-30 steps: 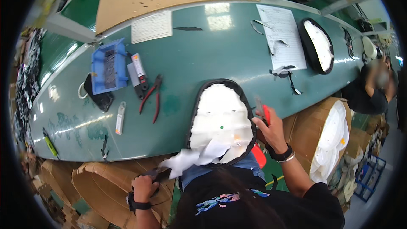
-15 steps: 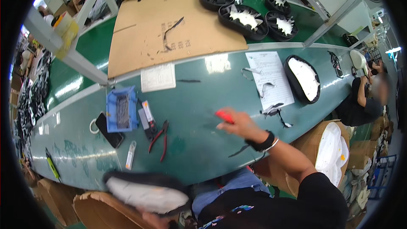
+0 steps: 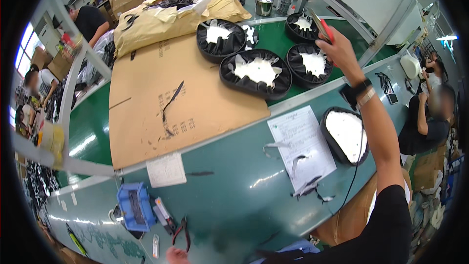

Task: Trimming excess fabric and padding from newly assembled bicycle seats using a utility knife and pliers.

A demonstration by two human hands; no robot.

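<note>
Your right hand (image 3: 340,54) is closed around the red-handled tool (image 3: 330,34), near 2 black covers (image 3: 295,64); contact is unclear. Your left hand (image 3: 177,256) is cut off; its grip cannot be told.

The right arm (image 3: 383,137) reaches far forward, slightly bent; the right hand (image 3: 338,51) is raised at its end, curled in a grip; the left hand (image 3: 177,255) shows partly, blurred, at the lower edge.
</note>
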